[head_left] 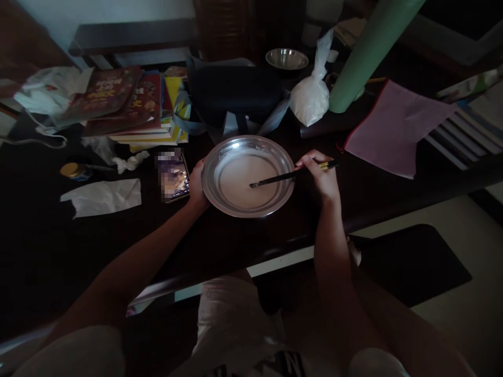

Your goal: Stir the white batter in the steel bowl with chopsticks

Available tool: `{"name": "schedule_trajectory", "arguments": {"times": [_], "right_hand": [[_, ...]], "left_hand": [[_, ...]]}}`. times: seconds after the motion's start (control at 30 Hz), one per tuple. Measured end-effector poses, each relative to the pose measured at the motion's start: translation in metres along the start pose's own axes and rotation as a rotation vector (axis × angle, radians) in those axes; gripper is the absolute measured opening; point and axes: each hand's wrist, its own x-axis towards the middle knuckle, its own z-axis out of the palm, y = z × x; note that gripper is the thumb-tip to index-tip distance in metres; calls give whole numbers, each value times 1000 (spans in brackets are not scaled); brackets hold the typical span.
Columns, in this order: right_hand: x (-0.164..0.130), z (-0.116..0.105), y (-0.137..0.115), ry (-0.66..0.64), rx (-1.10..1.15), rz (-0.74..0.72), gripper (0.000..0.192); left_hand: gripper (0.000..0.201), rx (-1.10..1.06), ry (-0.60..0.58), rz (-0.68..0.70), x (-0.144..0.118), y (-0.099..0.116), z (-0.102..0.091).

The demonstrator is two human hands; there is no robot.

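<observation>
A round steel plate (pixel 220 154) sits on the dark table, holding a pale, whitish mixture (pixel 247 180) in its middle. My left hand (pixel 197 183) grips the plate's left rim. My right hand (pixel 320 175) holds a pair of dark chopsticks (pixel 275 179) at the plate's right side, their tips dipped into the mixture near the centre.
A phone (pixel 173 175) lies just left of the plate. Books (pixel 133 104) are stacked at the back left, with crumpled tissues (pixel 104 196) and a small jar (pixel 73 170). Behind stand a dark case (pixel 236 91), a white powder bag (pixel 310 97), a steel bowl (pixel 286 58), a green roll (pixel 365 57) and a pink pouch (pixel 393 125).
</observation>
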Motion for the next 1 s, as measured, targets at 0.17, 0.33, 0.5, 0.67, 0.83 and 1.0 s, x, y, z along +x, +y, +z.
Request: {"name": "schedule_trajectory", "arguments": {"times": [0.17, 0.33, 0.5, 0.67, 0.83, 1.0], "right_hand": [[0, 2, -2, -66, -27, -14, 48], [0, 1, -2, -3, -12, 2, 50], [0, 2, -2, -37, -14, -30, 46], [0, 1, -3, -41, 5, 14, 47], [0, 2, -2, 3, 1, -29, 45], [0, 2, -1, -51, 9, 3, 48]], "left_hand": [[25, -4, -18, 5, -3, 2, 2], [30, -19, 25, -18, -7, 5, 6], [31, -12, 6, -9, -5, 5, 6], [31, -5, 7, -16, -1, 2, 2], [24, 34, -31, 24, 2, -1, -4], [17, 60, -75, 52, 3, -3, -7]]}}
